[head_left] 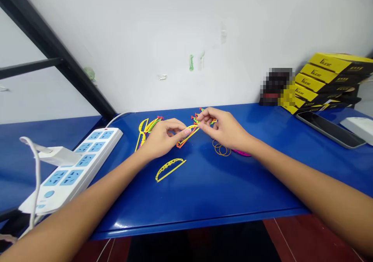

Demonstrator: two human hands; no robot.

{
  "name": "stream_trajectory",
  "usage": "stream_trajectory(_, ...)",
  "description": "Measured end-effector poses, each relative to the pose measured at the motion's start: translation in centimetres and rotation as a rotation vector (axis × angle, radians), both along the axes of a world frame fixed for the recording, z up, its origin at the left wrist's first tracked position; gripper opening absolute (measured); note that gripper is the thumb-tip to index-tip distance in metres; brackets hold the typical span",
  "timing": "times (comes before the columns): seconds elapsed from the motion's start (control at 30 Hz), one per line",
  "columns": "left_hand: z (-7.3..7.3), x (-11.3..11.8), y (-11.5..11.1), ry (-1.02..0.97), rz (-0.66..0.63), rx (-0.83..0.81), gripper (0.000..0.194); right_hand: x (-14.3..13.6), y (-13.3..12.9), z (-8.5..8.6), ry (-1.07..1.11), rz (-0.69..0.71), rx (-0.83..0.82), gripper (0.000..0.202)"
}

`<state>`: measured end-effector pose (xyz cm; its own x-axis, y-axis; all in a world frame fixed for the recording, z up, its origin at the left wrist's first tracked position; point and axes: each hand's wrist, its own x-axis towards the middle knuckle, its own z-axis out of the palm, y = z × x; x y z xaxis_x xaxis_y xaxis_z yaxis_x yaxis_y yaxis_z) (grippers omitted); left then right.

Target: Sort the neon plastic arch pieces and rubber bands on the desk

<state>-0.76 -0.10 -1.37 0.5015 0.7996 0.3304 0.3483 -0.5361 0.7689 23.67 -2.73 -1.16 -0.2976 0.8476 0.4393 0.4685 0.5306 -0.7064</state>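
Note:
My left hand (163, 137) is closed, its thumb and fingers pinching a small yellow plastic toy bow (191, 133). Closed too, my right hand (223, 127) pinches at the far end of that bow; whether a rubber band is also in its fingertips is too small to tell. Orange pieces (181, 144) lie just below the held bow. Nearer me, a second yellow toy bow (170, 169) lies flat on the blue table (204, 192). Left of my left hand is a pile of toy bows (142, 127), partly hidden. Colourful toy arrows (196, 117) lie behind my fingers.
Rubber bands (221, 149) and a magenta item (241, 153) lie beneath my right wrist. A white power strip (96, 153) with a plugged-in charger (60, 156) stands at left. On the right are a phone (329, 129) and stacked yellow-black boxes (323, 79). A wall rises behind.

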Motion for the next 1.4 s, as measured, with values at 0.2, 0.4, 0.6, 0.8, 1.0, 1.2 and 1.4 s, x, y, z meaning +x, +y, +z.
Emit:
stream_trajectory(0.2,-0.1,-0.4,0.3,0.036,0.11,0.144,0.041,1.3,0.6,0.2,-0.481,-0.194,0.17,0.013)
stream_trajectory(0.4,-0.3,-0.5,0.5,0.097,0.092,0.178,0.039,2.2,0.8,1.0,-0.775,-0.109,0.004,0.012)
stream_trajectory(0.6,-0.5,-0.5,0.6,0.134,0.083,0.2,0.038,2.7,0.9,1.6,-0.81,0.012,-0.051,0.021)
stream_trajectory(0.8,-0.8,-0.5,0.7,0.184,0.066,0.266,0.035,3.5,1.1,1.7,-0.743,0.107,-0.072,0.005)
stream_trajectory(1.0,-1.1,-0.7,0.6,0.205,0.057,0.349,0.032,2.8,1.2,1.6,-0.471,0.103,-0.087,0.014)
stream_trajectory(1.2,-0.8,-0.2,-0.2,0.13,-0.019,0.294,0.028,0.9,0.3,1.4,0.037,0.206,-0.309,0.028)
stream_trajectory(1.4,-0.8,0.1,-0.4,0.102,-0.011,0.283,0.026,0.5,0.4,0.7,0.054,0.198,-0.269,0.03)
